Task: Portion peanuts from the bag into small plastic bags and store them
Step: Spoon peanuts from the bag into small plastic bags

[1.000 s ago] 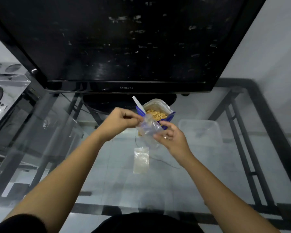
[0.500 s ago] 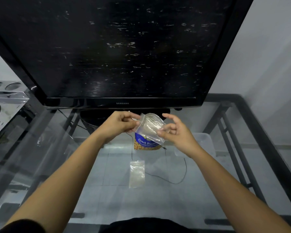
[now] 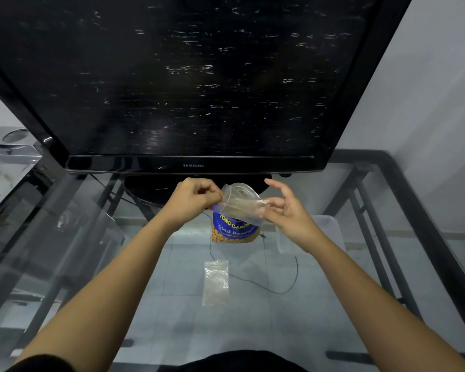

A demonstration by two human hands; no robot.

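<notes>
At the centre of the frame, two bare hands hold a small plastic bag point(image 3: 239, 202) up in the air above a glass worktop point(image 3: 320, 304). The left hand point(image 3: 196, 196) has its fingers curled, pinching the bag's left edge. The right hand point(image 3: 287, 210) holds the right edge between thumb and a lower finger, the other fingers spread loosely.

The step appears to be opening this bag for filling. To do it well, each hand should probably grip only one film layer near the mouth and pull gently apart, rubbing the layers if they cling, then keep the mouth wide and upright.

The small bag is clear, thin, crinkled and looks empty; its mouth seems partly parted, though that is hard to tell. Directly behind and below it stands the peanut bag point(image 3: 235, 228), blue with yellow and white lettering and peanuts showing at the bottom. A second clear bag point(image 3: 216, 283) lies flat lower in the frame, and a clear container point(image 3: 330, 229) sits at the right.
</notes>
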